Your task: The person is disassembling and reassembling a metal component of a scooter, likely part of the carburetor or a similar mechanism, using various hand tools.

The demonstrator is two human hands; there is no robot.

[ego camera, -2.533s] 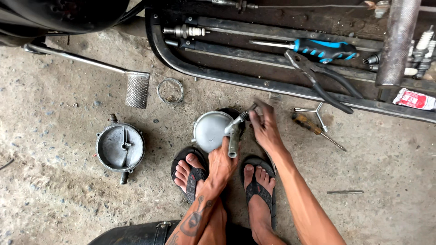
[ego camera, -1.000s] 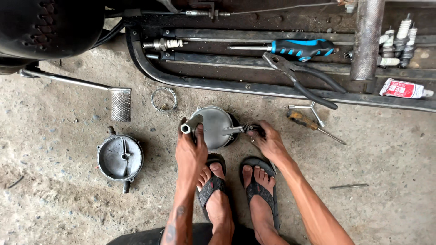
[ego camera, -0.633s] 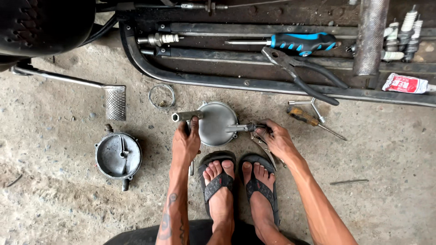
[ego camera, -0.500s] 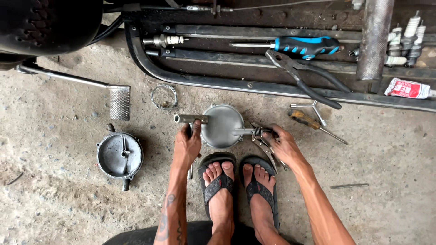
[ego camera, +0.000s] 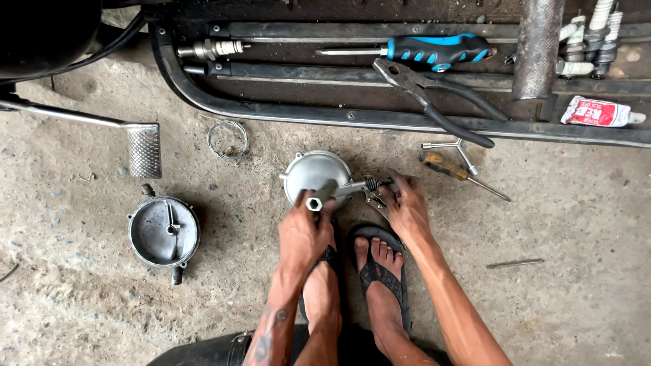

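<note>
Left hand [ego camera: 305, 234] fingers closed round socket wrench [ego camera: 319, 198], over round metal cover [ego camera: 315, 176] on concrete floor [ego camera: 81, 298]. Right hand [ego camera: 405, 207] fingers curled, pinching spring fitting [ego camera: 369, 184] at cover's right edge. Open housing [ego camera: 164, 232] lies well left; pliers [ego camera: 434, 102] beyond.

left hand [ego camera: 305, 234] gripping socket wrench [ego camera: 319, 198], round housing [ego camera: 315, 175] — concrete

Partly hidden: we see the round metal housing [ego camera: 313, 173] only above the left hand [ego camera: 303, 234], which covers its lower edge. The right hand [ego camera: 407, 211] hides part of the small spring fitting [ego camera: 371, 184]. The spark plugs [ego camera: 588, 34] are cut off at top. The dark tyre [ego camera: 47, 30] is cut off at the corner.
</note>
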